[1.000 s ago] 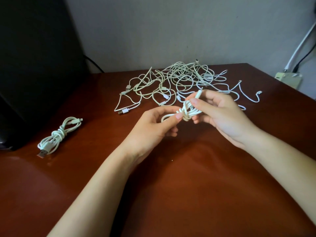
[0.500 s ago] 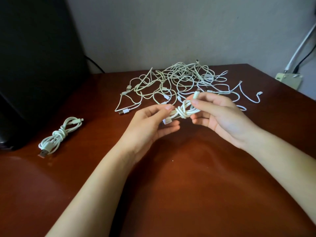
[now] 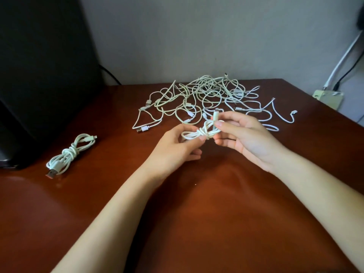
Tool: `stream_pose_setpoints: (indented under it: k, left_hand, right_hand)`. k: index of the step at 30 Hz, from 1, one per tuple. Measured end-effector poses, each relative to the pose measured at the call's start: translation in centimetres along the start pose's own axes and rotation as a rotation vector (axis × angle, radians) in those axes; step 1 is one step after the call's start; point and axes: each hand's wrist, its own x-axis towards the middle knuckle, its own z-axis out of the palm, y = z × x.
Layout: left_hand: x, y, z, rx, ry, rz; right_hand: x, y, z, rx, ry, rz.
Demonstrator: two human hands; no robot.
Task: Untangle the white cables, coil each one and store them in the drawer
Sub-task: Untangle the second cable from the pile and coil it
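Above the middle of the brown table [image 3: 216, 223] I hold a small coiled white cable [image 3: 201, 133] between both hands. My left hand [image 3: 175, 150] pinches its left loops, thumb on top. My right hand [image 3: 246, 138] pinches the right end, where a white plug sticks up past the fingertips. A tangle of white cables [image 3: 208, 99] lies spread on the table just beyond my hands. Another coiled and knotted white cable [image 3: 69, 154] rests at the left. No drawer is in view.
A large black object [image 3: 39, 75] stands at the table's left rear, with a dark cord behind it. A pale power strip [image 3: 329, 97] with plugged-in white and black cords sits off the table's right rear corner. The grey wall runs behind.
The coil has been drawn out sideways between my hands: my left hand shifted left along its loops, and the wrap around its middle looks tighter. The tangle and the left coil have not moved.
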Motion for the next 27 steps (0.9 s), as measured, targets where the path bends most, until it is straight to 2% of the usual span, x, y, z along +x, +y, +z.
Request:
stream_pose_setpoints:
  k: [4,9,18,23,27]
  left_hand:
    - [0.3,-0.5,-0.3,0.117,0.023,0.042]
    - [-0.1,-0.9,-2.1,0.493,0.106,0.182]
    - [-4.8,-0.1,-8.3,0.953,0.315,0.290]
    - [-7.9,1.1,-12.5,1.046,0.283,0.222]
    - [-9.0,0.8,-16.5,1.051,0.353,0.135]
  right_hand:
    - [0.2,0.2,0.4,0.036,0.013,0.040]
    - [0.6,0.3,2.0,-0.022,-0.048,0.088]
    - [2.2,1.1,8.9,-0.063,-0.179,0.135]
    - [3.6,1.7,12.7,0.045,-0.221,0.170]
    - [4.8,2.0,14.9,0.064,-0.259,0.186]
